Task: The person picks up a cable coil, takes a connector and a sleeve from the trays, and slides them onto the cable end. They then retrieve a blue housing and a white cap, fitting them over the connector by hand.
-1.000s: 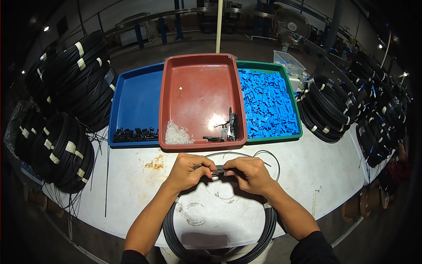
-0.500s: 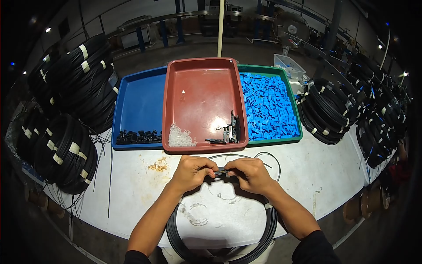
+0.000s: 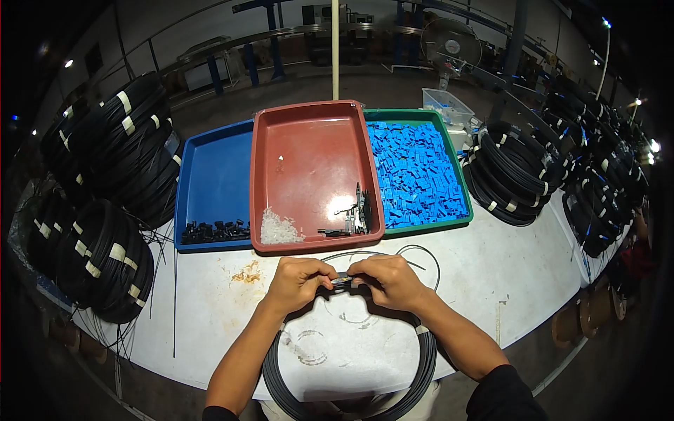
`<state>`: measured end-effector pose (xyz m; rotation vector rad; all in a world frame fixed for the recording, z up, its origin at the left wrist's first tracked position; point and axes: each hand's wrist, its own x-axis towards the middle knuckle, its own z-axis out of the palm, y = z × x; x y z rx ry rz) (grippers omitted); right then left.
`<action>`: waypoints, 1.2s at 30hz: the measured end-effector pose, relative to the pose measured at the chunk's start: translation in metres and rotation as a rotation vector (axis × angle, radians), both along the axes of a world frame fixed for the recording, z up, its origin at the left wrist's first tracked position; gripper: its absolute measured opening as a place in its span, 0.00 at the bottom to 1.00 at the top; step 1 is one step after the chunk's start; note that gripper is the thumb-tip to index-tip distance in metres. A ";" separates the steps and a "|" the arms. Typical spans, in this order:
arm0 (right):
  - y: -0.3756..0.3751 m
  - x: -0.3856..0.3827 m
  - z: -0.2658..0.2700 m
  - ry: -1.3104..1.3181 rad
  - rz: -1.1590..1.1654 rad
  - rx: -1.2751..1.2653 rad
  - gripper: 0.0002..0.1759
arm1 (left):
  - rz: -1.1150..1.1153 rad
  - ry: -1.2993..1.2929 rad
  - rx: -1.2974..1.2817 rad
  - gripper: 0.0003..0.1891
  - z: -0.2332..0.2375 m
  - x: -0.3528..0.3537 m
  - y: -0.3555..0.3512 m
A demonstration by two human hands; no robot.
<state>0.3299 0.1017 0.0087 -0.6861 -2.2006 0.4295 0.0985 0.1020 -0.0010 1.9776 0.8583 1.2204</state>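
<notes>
Both hands meet over the front half of the white worktop (image 3: 203, 330), below the red tray. The left hand (image 3: 298, 284) and the right hand (image 3: 388, 281) pinch a small dark part (image 3: 342, 279) from its two sides, thumb against fingertips, so the grip of each is closed on it. The fingers cover much of the part, and its finer shape is too small to tell. It sits raised in the gap between the hands. A coil (image 3: 275, 372) of black cable lies beneath the forearms, its near side at the front edge; a thinner loop (image 3: 439, 270) curls out behind and beside the right hand. Pale tape binds the coil near the right forearm. Beyond the hands, three trays stand side by side: the blue tray (image 3: 214, 168) with black bits (image 3: 214, 231) along its near end, the red tray (image 3: 309, 168) with white bits (image 3: 279, 229) in its near left corner and black pieces (image 3: 362, 210) in its near right, and the green tray (image 3: 461, 181) spread with blue pieces (image 3: 414, 175). A brownish stain (image 3: 247, 272) marks the surface near the left hand. Taped cable stacks (image 3: 126, 154) stand at both sides.
</notes>
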 end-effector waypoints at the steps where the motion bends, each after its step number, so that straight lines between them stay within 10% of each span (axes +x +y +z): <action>1: 0.000 -0.001 0.000 0.002 -0.005 0.002 0.12 | 0.009 -0.018 0.014 0.13 0.000 0.000 0.000; 27: 0.004 0.005 -0.011 0.075 -0.071 -0.022 0.10 | 0.157 0.185 0.104 0.09 0.003 -0.003 -0.003; 36: 0.040 0.055 -0.010 0.277 -0.519 0.159 0.06 | 0.107 0.314 0.113 0.21 0.046 0.020 0.049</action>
